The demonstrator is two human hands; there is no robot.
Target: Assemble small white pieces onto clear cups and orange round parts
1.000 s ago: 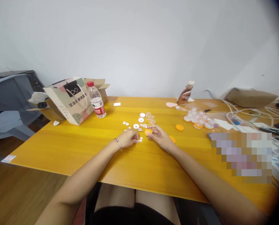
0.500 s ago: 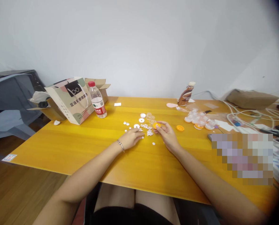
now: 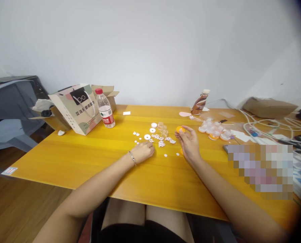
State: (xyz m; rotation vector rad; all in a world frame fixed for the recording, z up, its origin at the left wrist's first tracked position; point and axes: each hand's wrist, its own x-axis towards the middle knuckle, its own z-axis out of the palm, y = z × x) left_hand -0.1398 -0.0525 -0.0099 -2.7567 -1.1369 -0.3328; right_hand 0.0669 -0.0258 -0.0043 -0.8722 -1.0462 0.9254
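Note:
My right hand holds a round orange piece between thumb and fingers, above the table. Another orange piece shows partly behind that hand's lower edge. My left hand, with a bracelet at the wrist, rests on the table with its fingers curled; whatever its fingertips hold is hidden. Beyond it lie white rings, white openwork pieces and clear cups. Small white discs are scattered between and around the hands.
On the left stand a paper bag, a water bottle and an open cardboard box. To the right are a brown drink bottle, clear and orange assembled pieces, white cables and a blurred-out object.
My right hand has moved right with the orange piece, uncovering white openwork pieces. The orange piece that lay to its right is no longer there. My left hand has drawn slightly nearer, its fingers more curled.

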